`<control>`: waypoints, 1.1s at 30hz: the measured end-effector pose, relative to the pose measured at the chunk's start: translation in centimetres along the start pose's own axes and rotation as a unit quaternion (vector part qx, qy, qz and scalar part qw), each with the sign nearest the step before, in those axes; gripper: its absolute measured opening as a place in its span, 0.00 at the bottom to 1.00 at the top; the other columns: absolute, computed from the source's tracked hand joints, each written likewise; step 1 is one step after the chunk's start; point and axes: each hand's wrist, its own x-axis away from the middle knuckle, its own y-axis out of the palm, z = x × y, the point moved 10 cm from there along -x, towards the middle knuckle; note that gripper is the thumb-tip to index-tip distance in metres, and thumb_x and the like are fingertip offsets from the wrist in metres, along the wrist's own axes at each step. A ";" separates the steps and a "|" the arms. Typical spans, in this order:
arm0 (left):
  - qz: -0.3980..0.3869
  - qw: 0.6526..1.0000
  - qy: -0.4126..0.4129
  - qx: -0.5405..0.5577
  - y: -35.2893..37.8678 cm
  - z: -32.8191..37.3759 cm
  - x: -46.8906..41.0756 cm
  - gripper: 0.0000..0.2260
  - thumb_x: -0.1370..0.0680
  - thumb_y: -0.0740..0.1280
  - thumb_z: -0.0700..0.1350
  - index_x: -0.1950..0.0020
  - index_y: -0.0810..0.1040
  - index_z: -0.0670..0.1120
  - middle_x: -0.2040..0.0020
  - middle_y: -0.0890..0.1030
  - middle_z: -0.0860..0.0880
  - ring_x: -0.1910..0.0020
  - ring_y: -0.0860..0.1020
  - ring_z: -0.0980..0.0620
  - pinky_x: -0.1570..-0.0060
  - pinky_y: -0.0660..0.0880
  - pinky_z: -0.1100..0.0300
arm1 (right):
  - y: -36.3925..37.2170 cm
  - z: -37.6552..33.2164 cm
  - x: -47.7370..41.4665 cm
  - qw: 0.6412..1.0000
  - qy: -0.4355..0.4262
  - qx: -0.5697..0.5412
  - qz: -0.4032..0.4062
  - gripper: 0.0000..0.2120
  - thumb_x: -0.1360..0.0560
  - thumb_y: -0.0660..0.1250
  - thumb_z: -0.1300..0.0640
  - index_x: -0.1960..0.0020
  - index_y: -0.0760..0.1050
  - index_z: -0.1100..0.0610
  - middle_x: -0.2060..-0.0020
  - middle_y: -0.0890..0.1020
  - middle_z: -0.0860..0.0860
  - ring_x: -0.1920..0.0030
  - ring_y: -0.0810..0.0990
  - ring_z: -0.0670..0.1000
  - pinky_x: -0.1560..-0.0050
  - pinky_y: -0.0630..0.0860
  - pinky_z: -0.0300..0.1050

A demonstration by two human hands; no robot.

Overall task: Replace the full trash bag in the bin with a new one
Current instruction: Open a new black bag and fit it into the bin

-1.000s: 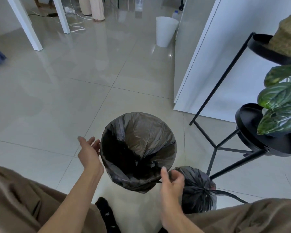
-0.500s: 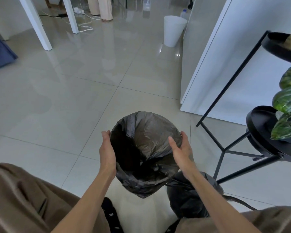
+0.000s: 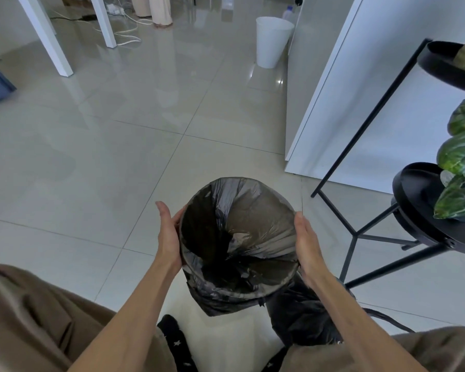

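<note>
A round bin lined with a new black trash bag (image 3: 253, 224) stands on the tiled floor in front of me; the bag's edge is folded down over the rim. My left hand (image 3: 168, 234) presses flat against the bin's left side. On the opposite side my right hand (image 3: 308, 245) is pressed against the bin. The full, tied black trash bag (image 3: 301, 315) sits on the floor just right of the bin, partly hidden behind my right forearm.
A black metal plant stand (image 3: 360, 232) with a leafy plant (image 3: 459, 162) stands close on the right. A white cabinet wall (image 3: 360, 103) rises behind it. A white bin (image 3: 270, 41) stands further back. White table legs (image 3: 46, 36) and cables lie at far left.
Both hands have closed in from apart onto the two sides of the lined bin, and the view has shifted slightly forward over it.
</note>
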 end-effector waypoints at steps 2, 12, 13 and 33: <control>-0.007 0.999 -0.026 0.038 0.3 -0.9 -0.3 0.40 0.32 0.50 0.80 0.39 0.83 0.55 0.42 0.85 0.49 0.41 0.81 0.43 0.38 0.75 0.44 | 1.0 1.1 -0.2 0.996 0.036 -0.073 -0.042 0.32 0.20 0.51 0.34 0.23 0.65 0.51 0.26 0.72 0.52 0.27 0.70 0.52 0.23 0.61 0.55; -0.034 0.993 -0.061 0.097 1.1 -2.7 -2.8 0.38 0.34 0.51 0.82 0.47 0.85 0.57 0.46 0.85 0.48 0.44 0.81 0.41 0.50 0.81 0.45 | 2.0 5.0 0.9 0.965 0.105 -0.233 -0.062 0.46 0.33 0.52 0.19 0.30 0.76 0.49 0.36 0.82 0.54 0.33 0.78 0.57 0.26 0.66 0.60; -0.040 0.991 -0.069 0.105 1.3 -2.9 -2.8 0.39 0.35 0.51 0.82 0.45 0.83 0.56 0.43 0.84 0.46 0.42 0.80 0.39 0.46 0.79 0.43 | 2.0 5.3 1.0 0.962 0.110 -0.244 -0.062 0.47 0.35 0.52 0.18 0.31 0.77 0.50 0.36 0.82 0.54 0.34 0.78 0.57 0.27 0.66 0.60; 0.027 0.967 0.134 -0.216 1.5 2.9 0.0 0.26 0.24 0.63 0.67 0.32 0.78 0.54 0.35 0.81 0.55 0.37 0.78 0.54 0.34 0.73 0.54 | 14.8 -0.9 4.9 0.670 -0.220 0.615 -0.353 0.20 0.16 0.55 0.49 0.27 0.71 0.53 0.27 0.73 0.53 0.27 0.69 0.56 0.26 0.65 0.55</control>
